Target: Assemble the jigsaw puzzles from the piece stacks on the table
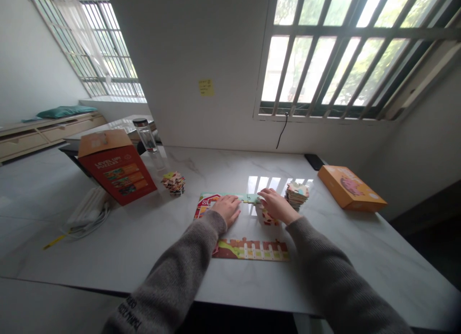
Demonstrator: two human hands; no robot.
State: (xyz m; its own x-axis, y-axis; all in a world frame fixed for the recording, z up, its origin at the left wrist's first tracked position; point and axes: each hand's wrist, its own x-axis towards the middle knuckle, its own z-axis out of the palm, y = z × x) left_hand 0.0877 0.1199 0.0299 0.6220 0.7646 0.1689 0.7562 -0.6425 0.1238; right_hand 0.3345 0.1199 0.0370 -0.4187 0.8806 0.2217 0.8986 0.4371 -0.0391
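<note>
A partly assembled wooden farm jigsaw puzzle [209,205] lies on the white marble table [108,247], with a red barn at its left end and a pale green strip along the top. My left hand [227,210] rests flat on the pieces near the barn. My right hand [276,205] has its fingertips on a pale green piece [253,198]. Below my right palm sit some loose pieces [269,218]. A separate fence section [251,250] lies nearer me, apart from both hands. Just right of my right hand stands a stack of puzzle pieces [297,195].
A second pile of pieces [173,183] sits left of the puzzle, beside a red puzzle box [117,168]. Behind them stands a glass bottle [146,137]. An orange box [351,187] lies at the right, near a black phone [314,161]. White cables [86,214] lie at the left.
</note>
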